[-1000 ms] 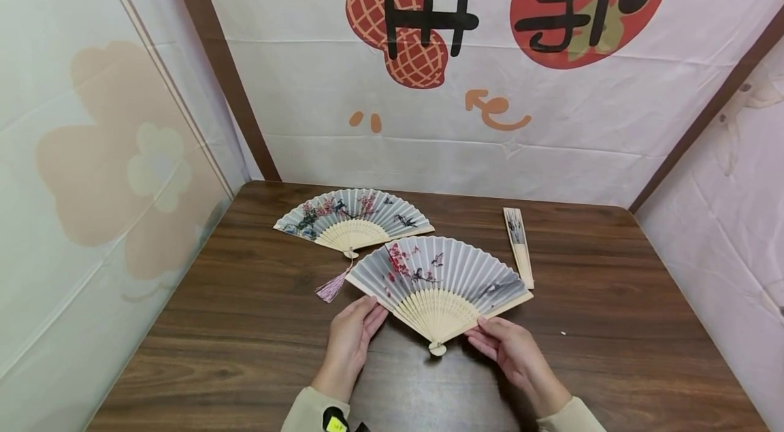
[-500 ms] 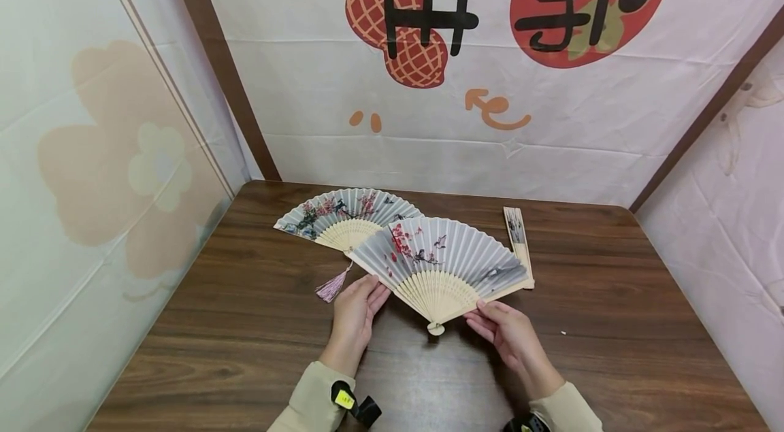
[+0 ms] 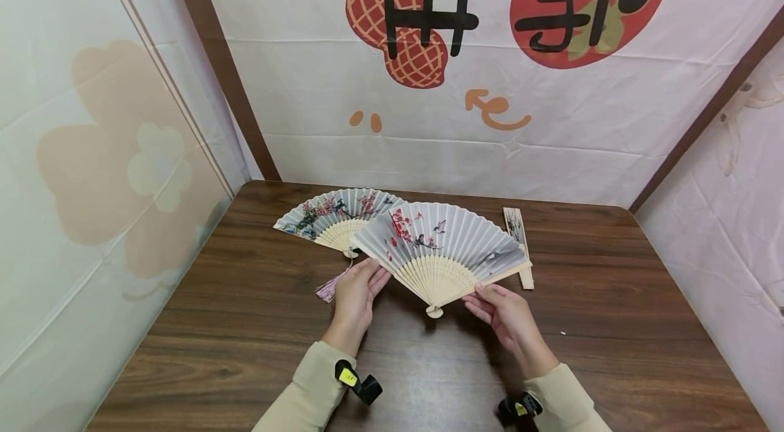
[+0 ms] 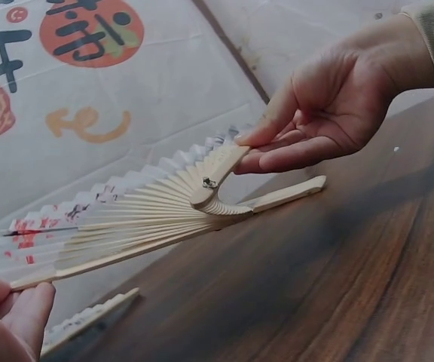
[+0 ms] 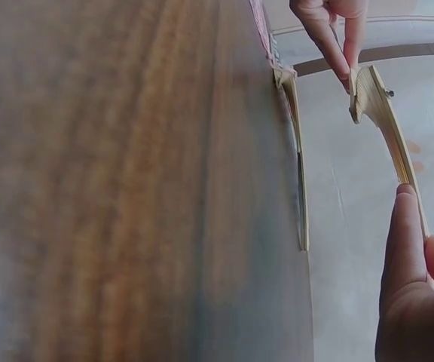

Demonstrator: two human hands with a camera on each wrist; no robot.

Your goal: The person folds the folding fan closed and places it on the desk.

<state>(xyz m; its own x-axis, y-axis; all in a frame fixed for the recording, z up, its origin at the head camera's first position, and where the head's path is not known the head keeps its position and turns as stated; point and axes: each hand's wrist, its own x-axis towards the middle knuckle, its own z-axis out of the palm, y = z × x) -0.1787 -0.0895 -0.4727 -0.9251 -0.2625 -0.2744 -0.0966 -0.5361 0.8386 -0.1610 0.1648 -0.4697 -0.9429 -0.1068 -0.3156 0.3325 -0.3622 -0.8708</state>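
Note:
Spread wide, a grey-white folding fan (image 3: 437, 248) with red blossoms and birds is held up off the table by its two outer ribs. My left hand (image 3: 355, 299) pinches the left rib, and my right hand (image 3: 505, 316) pinches the right one between thumb and fingers. In the left wrist view the pivot end of the held fan (image 4: 209, 188) hangs above the wood, tilted. Behind it on the left lies a second open fan (image 3: 331, 218) with a pink tassel (image 3: 327, 289), partly covered. A folded fan (image 3: 517, 228) lies to the right, its lower part partly hidden.
The brown wooden table (image 3: 233, 323) reaches a printed white cloth wall (image 3: 294, 78) at the back, with cloth sides left and right. A tiny white speck (image 3: 563, 333) lies right of my right hand.
Both hands have carried the open fan up and away from me, toward the back of the table. It now covers more of the tasselled fan. The other fans have stayed put.

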